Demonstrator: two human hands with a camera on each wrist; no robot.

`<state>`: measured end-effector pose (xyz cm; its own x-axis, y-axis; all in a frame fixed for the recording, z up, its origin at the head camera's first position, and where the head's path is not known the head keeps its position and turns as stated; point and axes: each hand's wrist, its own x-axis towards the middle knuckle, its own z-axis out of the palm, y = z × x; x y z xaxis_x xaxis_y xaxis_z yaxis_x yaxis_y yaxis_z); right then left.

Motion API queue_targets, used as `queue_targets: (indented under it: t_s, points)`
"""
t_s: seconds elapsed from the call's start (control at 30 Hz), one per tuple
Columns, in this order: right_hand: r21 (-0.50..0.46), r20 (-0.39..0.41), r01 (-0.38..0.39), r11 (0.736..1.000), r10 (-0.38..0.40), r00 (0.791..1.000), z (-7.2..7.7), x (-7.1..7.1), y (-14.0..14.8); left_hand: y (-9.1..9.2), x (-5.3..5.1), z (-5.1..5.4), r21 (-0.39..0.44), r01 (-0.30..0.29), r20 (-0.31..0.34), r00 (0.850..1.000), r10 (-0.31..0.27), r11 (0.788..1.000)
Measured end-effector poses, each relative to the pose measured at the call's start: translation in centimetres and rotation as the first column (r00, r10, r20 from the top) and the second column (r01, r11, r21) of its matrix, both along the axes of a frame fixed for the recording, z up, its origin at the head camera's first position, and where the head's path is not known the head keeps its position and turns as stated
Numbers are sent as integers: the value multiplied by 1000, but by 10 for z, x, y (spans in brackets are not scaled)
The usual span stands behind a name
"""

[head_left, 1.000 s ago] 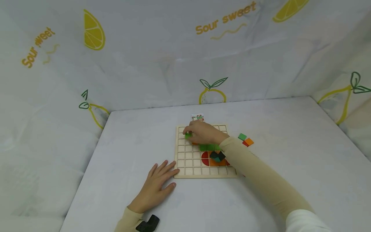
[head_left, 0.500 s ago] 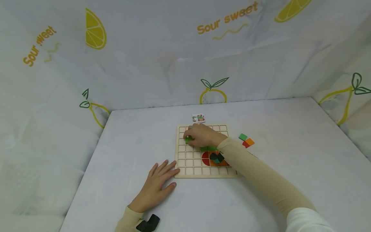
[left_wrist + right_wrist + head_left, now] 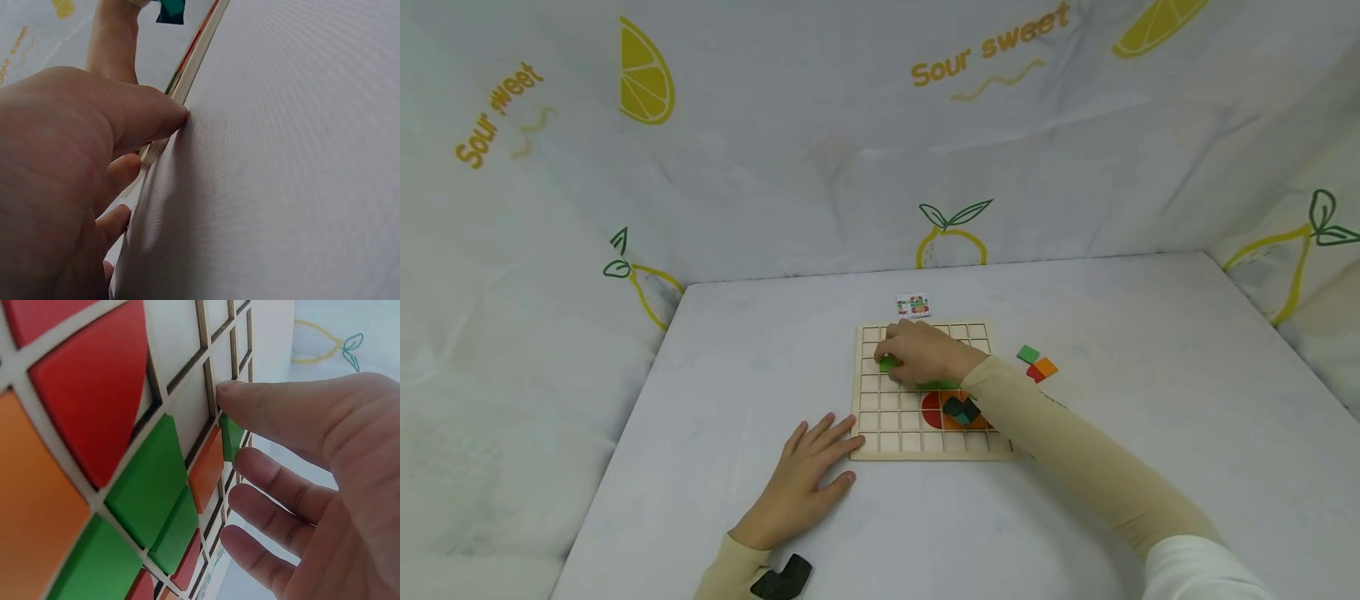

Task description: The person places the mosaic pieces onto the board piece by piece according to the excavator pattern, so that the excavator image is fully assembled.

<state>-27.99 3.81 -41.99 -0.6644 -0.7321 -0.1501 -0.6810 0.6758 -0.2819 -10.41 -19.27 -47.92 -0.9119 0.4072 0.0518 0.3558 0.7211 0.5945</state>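
Note:
My right hand is over the upper left of a wooden grid board. Its thumb and forefinger pinch a small green tile at a grid cell, beside an orange tile. More green tiles and a curved-edged red tile sit in nearby cells; the right hand and forearm hide part of the board in the head view. My left hand lies with fingers spread on the table, fingertips touching the board's lower left edge.
A small printed card lies behind the board. To the right are a loose green tile, an orange tile and a red tile. A patterned white cloth hangs behind the table.
My right hand has drawn the green tile slightly nearer along the board, then stayed nearly still. The card has come more into view. My left hand keeps its place.

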Motion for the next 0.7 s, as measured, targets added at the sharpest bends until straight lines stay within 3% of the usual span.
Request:
queue_targets:
  t_s: [0.2,0.47,0.7]
  points:
    - [-2,-2,-13,1000,13,1000,1,2,2,0,0,0,1,-2,5,1000,2,1000]
    - [-48,3,27,998,-27,1000,9,0,9,1,0,0,0,-7,0,1000,7,1000]
    - [-73,27,22,997,-20,999,3,0,10,-1,0,-2,-10,-7,-9,1000,7,1000]
